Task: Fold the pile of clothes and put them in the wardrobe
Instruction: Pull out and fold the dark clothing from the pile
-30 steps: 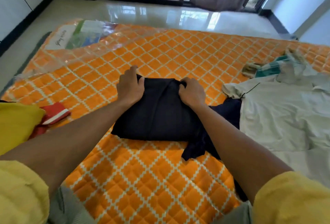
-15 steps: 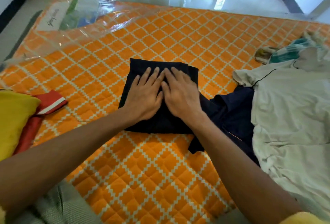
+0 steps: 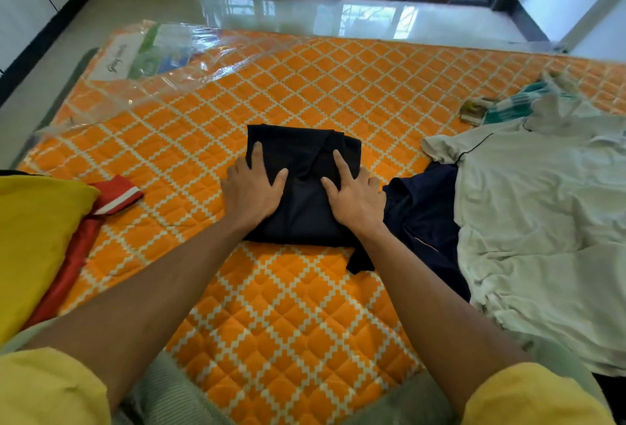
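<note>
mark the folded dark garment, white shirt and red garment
folded dark garment (image 3: 303,202), head view, its bare middle
white shirt (image 3: 542,221), head view, front panel
red garment (image 3: 115,188), head view, striped cuff

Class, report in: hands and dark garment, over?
Left hand, right hand pressing folded dark garment on orange mattress. Navy garment bunched beside its right edge.

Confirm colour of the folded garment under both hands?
Folded garment: plain dark navy, near black; head view.

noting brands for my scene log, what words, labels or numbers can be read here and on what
Cursive wording on the white label under the clear plastic wrap, far left corner of the mattress: sideways and too blurred to read.
Nothing else in view shows any text.
</note>
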